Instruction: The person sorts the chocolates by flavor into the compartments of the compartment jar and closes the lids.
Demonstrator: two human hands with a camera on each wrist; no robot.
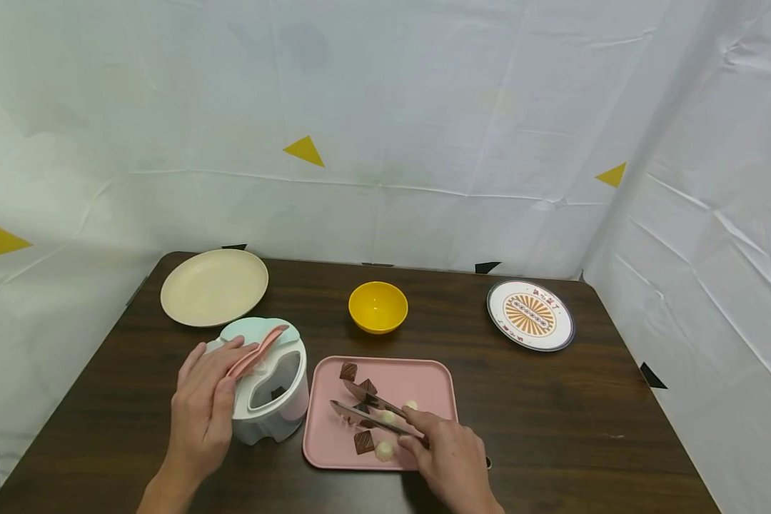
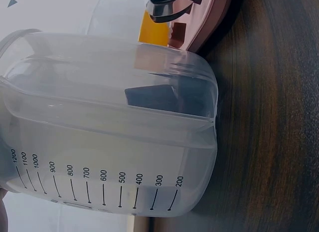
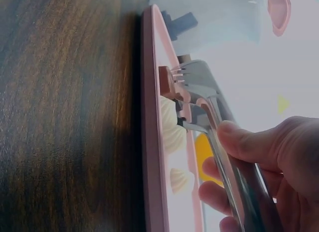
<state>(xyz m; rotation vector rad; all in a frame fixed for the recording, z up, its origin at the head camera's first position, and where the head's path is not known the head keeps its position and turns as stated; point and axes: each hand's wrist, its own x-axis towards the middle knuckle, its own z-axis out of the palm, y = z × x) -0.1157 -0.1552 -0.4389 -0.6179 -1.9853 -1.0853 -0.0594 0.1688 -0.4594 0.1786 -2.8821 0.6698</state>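
Note:
My left hand [image 1: 199, 407] holds the raised pink flap [image 1: 255, 357] on top of a clear, white-rimmed container [image 1: 271, 428], thumb near its front end. A dark chocolate piece [image 2: 152, 96] shows through the container wall. In my right hand [image 1: 452, 457] is a pair of metal tongs [image 1: 379, 423], gripped between thumb and curled fingers. The tongs' fork-like ends are spread over the pink tray [image 1: 427, 375], around dark chocolates [image 3: 166, 82]. Other chocolates [image 1: 363, 442] and several cream-coloured swirled pieces [image 1: 385, 451] lie on the tray.
Behind the tray stands a yellow bowl [image 1: 378, 307]. A cream plate [image 1: 215, 287] lies at the back left of the dark wooden table [image 1: 591, 421], and a patterned white plate [image 1: 530, 315] at the back right. White sheeting [image 1: 385, 86] encloses the back and sides.

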